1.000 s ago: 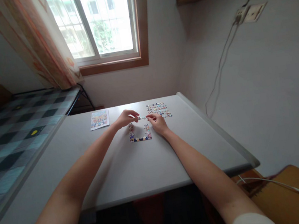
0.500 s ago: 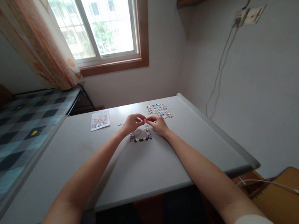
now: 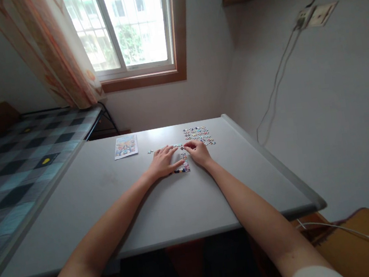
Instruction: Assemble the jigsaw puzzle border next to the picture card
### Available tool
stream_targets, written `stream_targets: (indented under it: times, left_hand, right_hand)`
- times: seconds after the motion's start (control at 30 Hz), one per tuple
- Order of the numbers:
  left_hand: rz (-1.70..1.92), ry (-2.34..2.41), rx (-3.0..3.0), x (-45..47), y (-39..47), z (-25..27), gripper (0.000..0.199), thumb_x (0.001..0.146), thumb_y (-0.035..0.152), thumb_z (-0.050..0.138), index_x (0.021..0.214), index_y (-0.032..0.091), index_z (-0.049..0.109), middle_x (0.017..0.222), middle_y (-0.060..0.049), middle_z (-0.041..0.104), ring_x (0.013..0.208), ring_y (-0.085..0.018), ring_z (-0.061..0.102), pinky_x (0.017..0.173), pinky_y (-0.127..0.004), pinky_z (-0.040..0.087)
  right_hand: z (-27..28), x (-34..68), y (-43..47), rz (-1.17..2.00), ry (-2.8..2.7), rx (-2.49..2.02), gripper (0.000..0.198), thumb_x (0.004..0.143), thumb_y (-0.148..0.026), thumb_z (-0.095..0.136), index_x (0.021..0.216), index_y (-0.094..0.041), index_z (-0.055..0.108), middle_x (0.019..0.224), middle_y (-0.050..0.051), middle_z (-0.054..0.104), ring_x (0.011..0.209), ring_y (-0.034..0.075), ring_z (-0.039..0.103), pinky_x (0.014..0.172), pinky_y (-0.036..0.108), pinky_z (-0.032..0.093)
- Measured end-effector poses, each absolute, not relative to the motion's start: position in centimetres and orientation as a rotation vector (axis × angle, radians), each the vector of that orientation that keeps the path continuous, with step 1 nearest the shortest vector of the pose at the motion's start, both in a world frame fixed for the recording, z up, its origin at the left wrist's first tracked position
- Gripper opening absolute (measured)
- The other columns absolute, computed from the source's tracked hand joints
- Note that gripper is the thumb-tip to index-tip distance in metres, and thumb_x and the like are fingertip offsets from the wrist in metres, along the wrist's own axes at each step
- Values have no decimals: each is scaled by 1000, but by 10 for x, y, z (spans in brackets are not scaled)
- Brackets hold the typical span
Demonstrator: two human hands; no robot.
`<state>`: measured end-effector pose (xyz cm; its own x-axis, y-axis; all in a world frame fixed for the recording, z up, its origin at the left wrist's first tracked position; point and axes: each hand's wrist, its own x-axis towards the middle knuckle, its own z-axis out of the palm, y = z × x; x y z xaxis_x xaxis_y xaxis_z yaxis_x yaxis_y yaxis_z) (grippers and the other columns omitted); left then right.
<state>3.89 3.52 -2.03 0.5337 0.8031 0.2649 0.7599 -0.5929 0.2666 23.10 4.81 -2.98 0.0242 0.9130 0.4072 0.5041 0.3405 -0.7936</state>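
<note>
A partly joined jigsaw puzzle frame (image 3: pixel 186 166) lies on the grey-white table (image 3: pixel 181 208), its left side hidden under my hand. My left hand (image 3: pixel 163 162) rests flat over it, fingers spread, the thumb reaching toward the right strip of pieces. At the upper right corner of the frame, my right hand (image 3: pixel 198 151) pinches a small puzzle piece (image 3: pixel 182 147) down at the table. Several loose puzzle pieces (image 3: pixel 197 133) lie in rows behind my right hand. One more loose piece (image 3: pixel 150 152) sits left of my left fingertips.
A printed picture sheet (image 3: pixel 126 147) lies at the table's back left. Beside the table stand a bed with a checked cover (image 3: pixel 34 151) on the left and a wooden stool (image 3: pixel 366 241) with a white cable at lower right. A window (image 3: pixel 136 25) is ahead.
My left hand has gone from a pinch near the right fingertips to lying spread over the puzzle. My right hand has lowered the piece to the frame's corner. The view has shifted slightly.
</note>
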Motion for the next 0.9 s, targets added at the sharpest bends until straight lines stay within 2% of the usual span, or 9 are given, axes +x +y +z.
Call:
stream_targets:
  times: [0.2, 0.37, 0.6, 0.9]
  left_hand:
    - [473, 1325, 2694, 39, 32, -28, 71, 79, 69, 42, 134, 25, 48, 147, -11, 36, 137, -30, 27, 113, -49, 13]
    - [535, 1290, 2680, 39, 25, -27, 69, 78, 69, 45, 130, 24, 51, 143, -11, 40, 133, -30, 33, 112, -48, 20]
    - [682, 1326, 2584, 41, 23, -23, 53, 81, 60, 49, 121, 26, 59, 133, -9, 49, 128, -28, 38, 110, -45, 27]
    - [493, 1386, 2636, 42, 22, -26, 71, 78, 69, 44, 134, 25, 46, 145, -10, 38, 135, -32, 29, 112, -51, 16]
  right_hand:
    - [-28, 231, 46, 519, -1641, -1304, 14, 76, -24, 58, 77, -16, 69, 77, 5, 69, 67, 14, 58, 70, 28, 47]
    - [-28, 232, 45, 517, -1656, -1307, 15, 76, -26, 58, 77, -16, 69, 77, 5, 69, 68, 15, 58, 70, 29, 47]
    - [-28, 232, 46, 559, -1674, -1284, 18, 76, -27, 57, 81, -16, 70, 78, 5, 69, 66, 14, 57, 67, 27, 47]
    - [-26, 231, 44, 560, -1723, -1295, 16, 75, -21, 56, 79, -15, 71, 75, 5, 69, 65, 13, 58, 68, 26, 47]
